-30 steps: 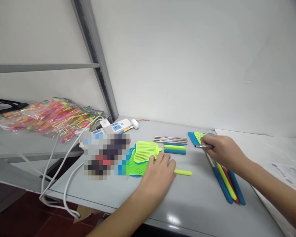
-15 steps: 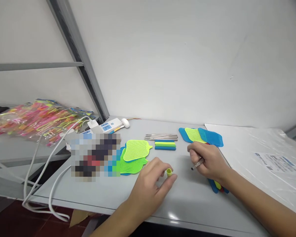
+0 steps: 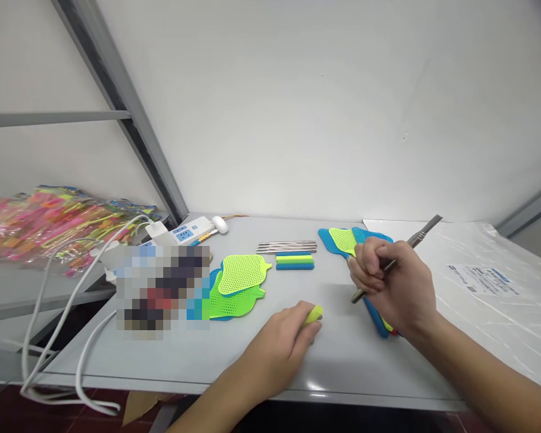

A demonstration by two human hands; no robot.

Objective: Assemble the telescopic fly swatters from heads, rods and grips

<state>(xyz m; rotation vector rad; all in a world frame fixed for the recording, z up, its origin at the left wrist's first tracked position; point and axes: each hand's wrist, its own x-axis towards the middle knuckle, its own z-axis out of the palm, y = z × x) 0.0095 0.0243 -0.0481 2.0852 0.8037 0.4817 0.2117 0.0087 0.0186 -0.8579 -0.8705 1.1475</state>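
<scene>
My left hand is closed round a short yellow-green tube, whose end sticks out past the thumb and fingertips. In my right hand, fingers curled shut, is a slim silvery metal rod that slants up to the right; its lower tip shows below the fist. The two hands are apart, above the table. Behind my right hand lie blue and yellow-green fly swatters, their handles partly hidden by it. Left of centre are loose perforated green swatter heads.
Several metal rods lie behind a row of blue and yellow-green tubes. A power strip with white cables stands at the left, near bagged colourful goods. A plastic-wrapped white sheet covers the right side. One patch at left is pixelated.
My right hand has turned upward, and the rod now points up to the right with more of it showing. My left hand has tipped the tube sideways. The view has shifted slightly.
</scene>
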